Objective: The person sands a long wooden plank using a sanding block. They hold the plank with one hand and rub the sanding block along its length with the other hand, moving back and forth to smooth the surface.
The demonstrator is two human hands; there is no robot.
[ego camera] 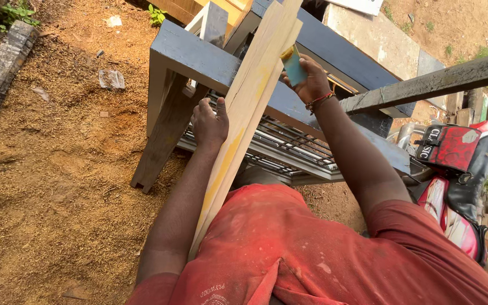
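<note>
My left hand [209, 121] grips the wooden plank [243, 118]; right hand [310, 79] fingers pinch a blue scraper [293, 66] against its edge.

Bright daylight, soft shadows under the blue bench [199, 56], sharp focus, slight wide-angle stretch at edges.

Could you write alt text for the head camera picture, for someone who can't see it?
Seen from above, a person in a red shirt steadies a long pale wooden plank with the left hand, while the right hand presses a small blue scraper with yellow paste against it. The plank leans over a blue-grey wooden bench on sawdust-covered ground.
</note>
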